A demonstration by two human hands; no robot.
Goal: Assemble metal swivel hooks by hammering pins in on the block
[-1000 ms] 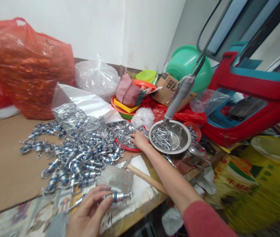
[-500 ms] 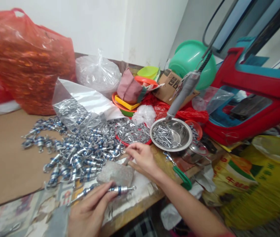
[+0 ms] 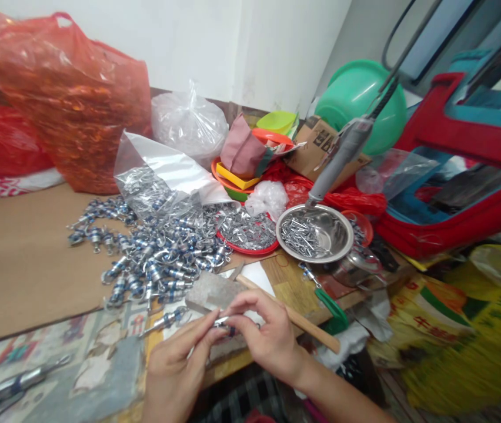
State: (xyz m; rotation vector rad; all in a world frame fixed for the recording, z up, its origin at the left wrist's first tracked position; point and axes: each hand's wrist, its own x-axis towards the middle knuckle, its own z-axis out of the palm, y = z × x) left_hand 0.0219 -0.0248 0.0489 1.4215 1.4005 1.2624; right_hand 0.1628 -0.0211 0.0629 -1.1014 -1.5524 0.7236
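Note:
My left hand (image 3: pixel 184 352) and my right hand (image 3: pixel 268 329) meet above the table's front edge. Both pinch a small silver metal fitting with blue bands (image 3: pixel 220 322); fingers cover most of it. Just behind them is a grey stone block (image 3: pixel 209 289). A hammer (image 3: pixel 307 322) lies beside the block, its wooden handle slanting under my right hand toward the front edge. Left of the block, a similar blue-banded fitting (image 3: pixel 170 318) rests on the table. A large pile of such fittings (image 3: pixel 157 252) spreads behind my left hand.
Behind the block are a red tray (image 3: pixel 250 251) of small metal pieces and a steel bowl (image 3: pixel 343 249) of metal pins. A grey-handled tool (image 3: pixel 343 153) hangs over the bowl. Plastic bags line the wall. A red stool (image 3: pixel 457 235) and yellow sack (image 3: pixel 453 364) stand at right.
My right hand has left the hammer by the stone block and come down to the fitting in my left hand. The hammer's handle now shows fully. The view has shifted slightly.

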